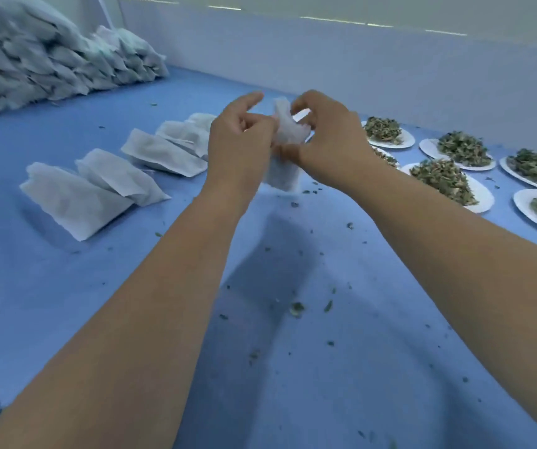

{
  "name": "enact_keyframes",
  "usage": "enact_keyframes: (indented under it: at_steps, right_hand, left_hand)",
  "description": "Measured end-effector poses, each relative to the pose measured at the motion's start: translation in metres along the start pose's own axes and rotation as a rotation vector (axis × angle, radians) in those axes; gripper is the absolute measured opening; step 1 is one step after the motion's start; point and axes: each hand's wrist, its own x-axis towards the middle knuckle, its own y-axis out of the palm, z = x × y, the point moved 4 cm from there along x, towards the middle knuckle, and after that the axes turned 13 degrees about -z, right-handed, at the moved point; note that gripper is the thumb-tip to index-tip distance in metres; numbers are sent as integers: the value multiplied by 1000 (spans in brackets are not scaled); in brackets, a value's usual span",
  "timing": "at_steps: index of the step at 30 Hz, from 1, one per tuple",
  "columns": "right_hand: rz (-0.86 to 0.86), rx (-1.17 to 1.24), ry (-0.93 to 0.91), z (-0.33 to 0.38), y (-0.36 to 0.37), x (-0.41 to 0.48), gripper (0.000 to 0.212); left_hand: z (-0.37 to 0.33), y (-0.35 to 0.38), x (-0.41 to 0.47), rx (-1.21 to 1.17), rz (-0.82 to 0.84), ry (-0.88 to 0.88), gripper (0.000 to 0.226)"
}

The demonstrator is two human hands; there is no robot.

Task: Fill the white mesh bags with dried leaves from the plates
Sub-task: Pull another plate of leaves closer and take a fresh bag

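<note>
A white mesh bag (285, 150) hangs above the blue table between both hands. My left hand (239, 140) pinches its top edge from the left, index finger stretched out. My right hand (328, 137) grips the top from the right with curled fingers. Several white plates (482, 196) heaped with dried green leaves (442, 178) stand to the right of my hands. The bag's mouth is partly hidden by my fingers.
A row of several filled white bags (98, 186) lies on the table (66, 303) to the left. A big pile of bags (43, 56) is stacked at the far left against the white wall. Loose leaf bits (297, 308) are scattered near me.
</note>
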Motion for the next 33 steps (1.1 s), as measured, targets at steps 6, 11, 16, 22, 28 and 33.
enact_keyframes:
  at_steps: [6, 11, 16, 22, 28, 33]
  right_hand:
    - [-291, 57, 182, -43, 76, 103, 24]
    - [-33, 4, 435, -82, 129, 118, 34]
    - [-1, -146, 293, -95, 43, 91, 55]
    - [-80, -473, 320, -146, -148, 34, 25]
    - [134, -724, 470, -218, -215, 7, 39]
    - [197, -905, 470, -249, -274, 8, 33]
  left_hand:
    - [53, 21, 11, 280, 14, 123, 26]
    - [65, 33, 3, 518, 157, 332, 31]
    - [49, 42, -24, 574, 277, 518, 32]
    - [38, 94, -65, 516, 419, 177, 23]
    - [33, 184, -93, 657, 535, 111, 15]
    - [18, 233, -130, 586, 455, 342, 19]
